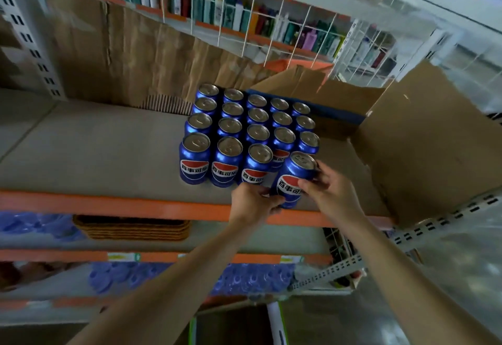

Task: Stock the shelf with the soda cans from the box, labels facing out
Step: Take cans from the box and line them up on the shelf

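1. Nearest the camera: two bare forearms reaching up and forward, ending in the left hand (pixel 254 203) and right hand (pixel 330 185) at the front edge of the shelf (pixel 95 151).
2. Both hands clamped on one blue soda can (pixel 292 179): left grip wrapped low round its near side and base, right grip with thumb across the label and fingers curled behind the upper wall.
3. Can tilted slightly, label toward the camera, base at or just above the shelf near the orange front rail (pixel 108 203); contact with the shelf impossible to tell.
4. Behind and to the left, a block of cans (pixel 233 132) already standing in rows, front three showing their labels; a gap in the front row just beside the held can.
5. Open cardboard box (pixel 407 138) on the shelf to the right, its inside showing no cans.
6. Step in hand, most likely: placing one of the last cans into the front row.
7. Next move calls for: setting it upright, sliding it against its neighbour, label kept outward, then letting go.
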